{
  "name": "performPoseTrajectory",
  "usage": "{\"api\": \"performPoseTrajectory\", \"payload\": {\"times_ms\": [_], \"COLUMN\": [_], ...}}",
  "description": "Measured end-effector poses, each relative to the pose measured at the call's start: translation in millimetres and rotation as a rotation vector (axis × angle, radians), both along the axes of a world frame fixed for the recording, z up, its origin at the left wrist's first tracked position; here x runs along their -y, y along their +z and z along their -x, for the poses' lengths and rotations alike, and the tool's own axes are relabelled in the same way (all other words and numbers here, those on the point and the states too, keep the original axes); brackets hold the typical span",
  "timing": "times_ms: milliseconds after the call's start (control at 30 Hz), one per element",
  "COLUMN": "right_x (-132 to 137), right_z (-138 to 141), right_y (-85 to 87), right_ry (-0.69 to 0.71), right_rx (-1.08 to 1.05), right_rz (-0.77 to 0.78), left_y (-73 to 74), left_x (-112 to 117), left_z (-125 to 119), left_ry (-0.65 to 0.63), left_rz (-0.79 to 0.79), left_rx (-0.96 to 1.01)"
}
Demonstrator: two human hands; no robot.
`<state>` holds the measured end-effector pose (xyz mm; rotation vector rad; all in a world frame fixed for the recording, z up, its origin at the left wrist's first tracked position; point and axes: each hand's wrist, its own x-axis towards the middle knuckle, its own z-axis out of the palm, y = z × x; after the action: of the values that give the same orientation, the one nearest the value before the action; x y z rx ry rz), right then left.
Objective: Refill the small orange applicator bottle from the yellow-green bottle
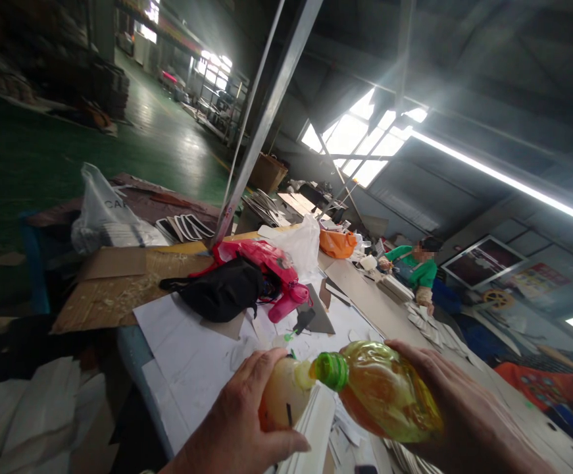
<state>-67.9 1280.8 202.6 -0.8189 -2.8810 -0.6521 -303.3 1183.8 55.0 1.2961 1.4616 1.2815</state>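
Note:
My right hand (456, 408) is wrapped round a yellow-orange plastic bottle (389, 395) with a green neck ring. The bottle is tipped on its side, its mouth pointing left. My left hand (239, 418) grips a small pale, cream-coloured bottle (282, 393) upright. The big bottle's mouth touches the top of the small one. Both are held above the near end of a long table (168, 355) covered with white sheets.
A black bag (222, 289), a red bag (266, 257) and a pink bottle (289, 303) lie on the table behind. Cardboard (113, 283) lies at the left. A slanted metal pole (261, 131) rises from the table. A person in green (412, 263) works at the far end.

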Motion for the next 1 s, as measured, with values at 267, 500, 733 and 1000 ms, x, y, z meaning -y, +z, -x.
{"api": "performPoseTrajectory", "payload": {"times_ms": [267, 500, 733, 1000], "right_x": [-1.9, -0.8, 0.3, 3.4], "right_z": [0.7, 10.2, 9.5, 13.0], "right_y": [0.3, 7.0, 9.8, 13.3], "right_ry": [-0.011, 0.052, 0.026, -0.01], "right_rx": [0.019, -0.003, 0.039, 0.075], "right_rz": [0.001, -0.049, -0.04, -0.055], "left_y": [0.7, 1.5, 2.3, 0.7], "left_x": [1.9, 1.8, 1.7, 2.2], "left_z": [-0.2, 0.5, 1.1, 1.2], "left_ry": [-0.001, 0.0, 0.004, 0.006], "left_rz": [0.012, 0.026, 0.033, 0.038], "left_rx": [0.008, 0.021, 0.012, 0.019]}}
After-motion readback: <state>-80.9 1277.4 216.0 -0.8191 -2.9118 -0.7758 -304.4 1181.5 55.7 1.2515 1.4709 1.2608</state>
